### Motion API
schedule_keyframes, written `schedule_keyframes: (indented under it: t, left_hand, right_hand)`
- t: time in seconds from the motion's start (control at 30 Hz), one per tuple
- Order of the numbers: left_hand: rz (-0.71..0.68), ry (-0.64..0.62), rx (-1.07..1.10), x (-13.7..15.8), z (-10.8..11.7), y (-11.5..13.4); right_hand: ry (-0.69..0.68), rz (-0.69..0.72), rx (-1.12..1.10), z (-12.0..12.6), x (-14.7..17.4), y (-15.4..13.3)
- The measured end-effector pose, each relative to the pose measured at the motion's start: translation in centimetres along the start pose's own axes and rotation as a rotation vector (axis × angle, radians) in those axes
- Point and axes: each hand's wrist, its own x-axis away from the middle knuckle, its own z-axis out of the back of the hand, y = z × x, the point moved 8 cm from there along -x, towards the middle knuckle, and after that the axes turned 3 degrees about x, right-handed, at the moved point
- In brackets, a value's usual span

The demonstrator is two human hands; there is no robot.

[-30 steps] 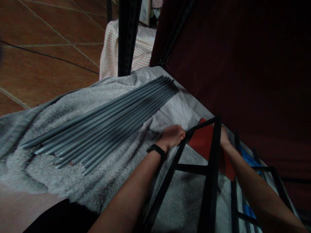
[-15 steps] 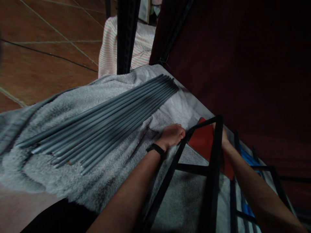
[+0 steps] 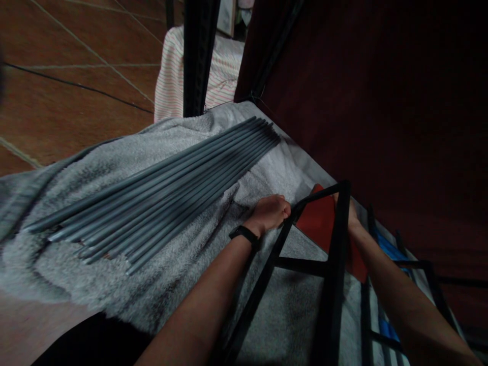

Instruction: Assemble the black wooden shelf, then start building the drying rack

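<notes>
Black, probably metal, the ladder-like frame (image 3: pixel 335 254) is standing tilted between the forearms, its upper corners sitting by both hands. Left hand (image 3: pixel 271 212) is clenching against the left rail; can't tell if it is gripping the rail itself or something small. Right hand (image 3: pixel 351 211) is hiding partly behind the right rail, so can't tell its grip. Orange-red panel (image 3: pixel 316 221) is showing behind the frame, near that hand.

Handling guess: frame is looking stiff, fairly light, not fragile, maybe slick if painted; best hold is likely the two side rails, near the crossbar (corners could be digging in). Panel is looking thin and flat; edges are offering the hold.

Surface: grey fleecy blanket (image 3: pixel 95 173), rumpling softly. Grey rods (image 3: pixel 171 193) are lying side by side on it. Room: dim; dark red curtain (image 3: pixel 362 91) is hanging right, tiled floor (image 3: pixel 87 40) is showing upper left.
</notes>
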Motion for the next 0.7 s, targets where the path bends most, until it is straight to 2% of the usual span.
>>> schedule_keyframes:
  t: [0.23, 0.7]
  left_hand:
    - [0.021, -0.029, 0.012, -0.1, 0.0, 0.0]
    - [0.025, -0.030, 0.000, 0.0, 0.3, 0.3]
  right_hand:
    - [0.036, 0.056, -0.002, 0.1, 0.1, -0.5]
    - [0.032, 0.072, 0.054, 0.2, 0.6, -1.3]
